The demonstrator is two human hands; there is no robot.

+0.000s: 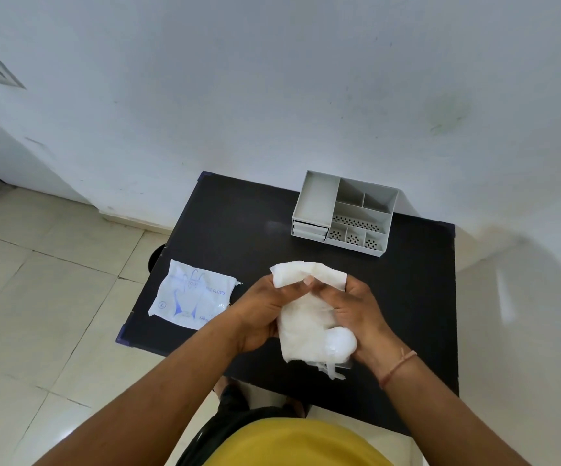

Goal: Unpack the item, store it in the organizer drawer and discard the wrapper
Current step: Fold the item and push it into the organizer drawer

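A soft white bundle of plastic gloves (309, 317) is held above the middle of the black table (232, 223). My left hand (262, 309) grips its left side and my right hand (356, 307) grips its right side, both with fingers curled into it. The empty wrapper (193, 294), clear plastic with blue print, lies flat near the table's left edge. The grey organizer (346, 213) stands at the back right of the table, with its two small drawers (309, 229) shut at its lower left.
A white wall runs right behind the table. Beige floor tiles (37, 297) spread to the left. A dark round object (155, 258) on the floor peeks out by the table's left edge.
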